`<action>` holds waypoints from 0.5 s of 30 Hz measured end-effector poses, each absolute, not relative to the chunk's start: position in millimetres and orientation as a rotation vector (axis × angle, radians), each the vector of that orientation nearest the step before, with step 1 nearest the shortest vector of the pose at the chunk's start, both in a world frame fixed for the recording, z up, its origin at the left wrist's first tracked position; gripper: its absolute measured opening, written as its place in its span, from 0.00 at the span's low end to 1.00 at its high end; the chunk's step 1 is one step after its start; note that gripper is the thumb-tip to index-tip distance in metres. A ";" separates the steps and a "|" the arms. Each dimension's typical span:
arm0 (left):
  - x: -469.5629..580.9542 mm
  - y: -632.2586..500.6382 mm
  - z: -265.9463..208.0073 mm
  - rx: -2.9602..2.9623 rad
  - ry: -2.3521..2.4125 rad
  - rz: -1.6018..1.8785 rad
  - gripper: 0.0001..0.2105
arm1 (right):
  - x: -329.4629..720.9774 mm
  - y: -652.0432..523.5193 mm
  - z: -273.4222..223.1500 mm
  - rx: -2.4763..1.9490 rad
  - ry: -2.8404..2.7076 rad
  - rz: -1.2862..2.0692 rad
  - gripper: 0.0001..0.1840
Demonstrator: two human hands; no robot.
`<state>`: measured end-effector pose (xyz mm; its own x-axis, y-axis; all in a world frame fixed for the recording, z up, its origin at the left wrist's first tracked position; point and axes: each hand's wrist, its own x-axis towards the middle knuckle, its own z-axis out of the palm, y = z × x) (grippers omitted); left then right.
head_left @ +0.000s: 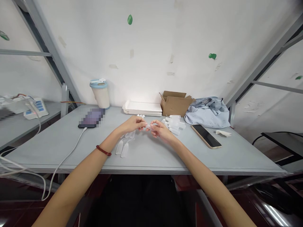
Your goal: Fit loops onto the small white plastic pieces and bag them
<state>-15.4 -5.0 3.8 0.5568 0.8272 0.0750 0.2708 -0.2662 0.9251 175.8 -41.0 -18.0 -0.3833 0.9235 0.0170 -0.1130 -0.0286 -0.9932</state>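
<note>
My left hand [134,124] and my right hand [161,130] meet over the middle of the table, fingers pinched. Between their fingertips is a small translucent plastic piece [149,127], partly hidden by the fingers; its exact shape is too small to tell. Under and in front of my left hand lie several flat, frosted plastic pieces [124,150] with narrow necks. Beside my right hand is a loose pile of similar whitish plastic pieces [175,124]. A few more small white pieces [141,116] show just behind my left fingers.
At the back of the grey table [151,157] stand a lidded cup [101,94], stacked white trays [143,108], an open cardboard box [176,105] and crumpled blue cloth [207,113]. One phone [92,118] with a cable lies left, another phone [206,136] right, near a crumpled tissue [223,133].
</note>
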 end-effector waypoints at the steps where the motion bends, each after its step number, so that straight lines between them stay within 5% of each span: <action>1: -15.5 -5.5 4.9 1.805 0.874 0.718 0.16 | 176.1 -40.6 -18.4 -0.914 -1.395 1.549 0.17; 15: -14.5 -4.4 1.5 1.551 1.014 0.794 0.17 | 175.6 -34.5 -24.7 -1.089 -1.603 1.167 0.16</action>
<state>-14.5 -4.4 1.5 0.4162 0.9091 -0.0206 0.1979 -0.0684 0.9778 175.6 -34.5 -24.7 -0.2584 0.9559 0.1394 0.1610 0.1849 -0.9695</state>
